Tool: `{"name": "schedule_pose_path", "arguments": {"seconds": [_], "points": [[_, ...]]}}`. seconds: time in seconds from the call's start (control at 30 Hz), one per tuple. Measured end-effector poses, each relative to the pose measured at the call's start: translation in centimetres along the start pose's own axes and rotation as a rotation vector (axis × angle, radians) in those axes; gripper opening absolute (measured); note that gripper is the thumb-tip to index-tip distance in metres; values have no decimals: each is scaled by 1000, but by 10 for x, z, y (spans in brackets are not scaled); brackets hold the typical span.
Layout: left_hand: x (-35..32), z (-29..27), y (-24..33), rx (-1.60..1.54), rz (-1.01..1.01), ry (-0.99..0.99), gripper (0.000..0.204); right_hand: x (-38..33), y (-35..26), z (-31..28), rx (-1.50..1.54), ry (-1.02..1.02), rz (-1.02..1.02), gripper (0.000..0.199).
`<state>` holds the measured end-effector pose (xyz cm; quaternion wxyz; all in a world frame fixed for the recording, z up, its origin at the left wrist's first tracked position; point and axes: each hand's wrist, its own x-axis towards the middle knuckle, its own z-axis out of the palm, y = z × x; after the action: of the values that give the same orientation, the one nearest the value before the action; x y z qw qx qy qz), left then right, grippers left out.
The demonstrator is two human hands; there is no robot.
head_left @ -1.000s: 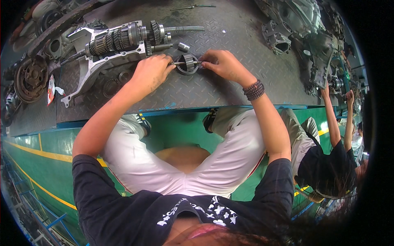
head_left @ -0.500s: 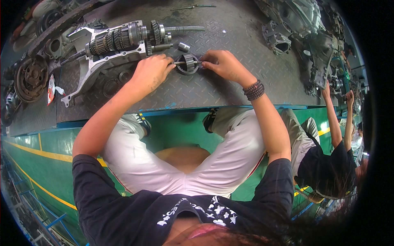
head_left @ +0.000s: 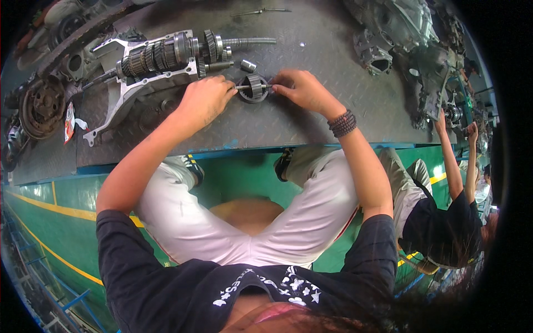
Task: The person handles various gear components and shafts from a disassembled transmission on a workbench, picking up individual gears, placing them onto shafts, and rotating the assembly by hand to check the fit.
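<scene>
Steel chequer-plate table carries the work. Gear-shaft assembly in its bracket lies close on the left, housing castings well apart to the right. Small gear on a pin sits mid-table, clear of the near edge. Left hand and right hand pinch opposite pin ends, fingers closed. Judgement: keep pin level; slide toward open plate nearside.

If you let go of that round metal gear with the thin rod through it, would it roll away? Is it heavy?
The small gear looks like solid metal, so it is probably heavy for its size and stiff. It is round, so it might roll, though the rod through it and the bumpy steel bench would likely stop it soon. Left hand and right hand steady it.
</scene>
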<state>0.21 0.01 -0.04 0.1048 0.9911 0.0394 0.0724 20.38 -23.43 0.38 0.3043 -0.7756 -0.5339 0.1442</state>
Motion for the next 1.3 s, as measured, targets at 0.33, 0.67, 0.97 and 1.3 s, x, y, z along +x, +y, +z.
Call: {"name": "schedule_pose_path", "arguments": {"seconds": [0.33, 0.67, 0.97, 1.3], "points": [[-4, 4, 12, 44, 30, 39, 32, 0, -10, -2, 54, 16, 31, 25], [-2, -1, 8, 88, 57, 63, 25, 2, -10, -1, 2, 1, 54, 25], [-3, 2, 11, 171, 101, 143, 26, 3, -9, 0, 21, -21, 59, 23], [-1, -1, 9, 168, 87, 81, 27, 2, -9, -1, 22, -40, 77, 23]]}}
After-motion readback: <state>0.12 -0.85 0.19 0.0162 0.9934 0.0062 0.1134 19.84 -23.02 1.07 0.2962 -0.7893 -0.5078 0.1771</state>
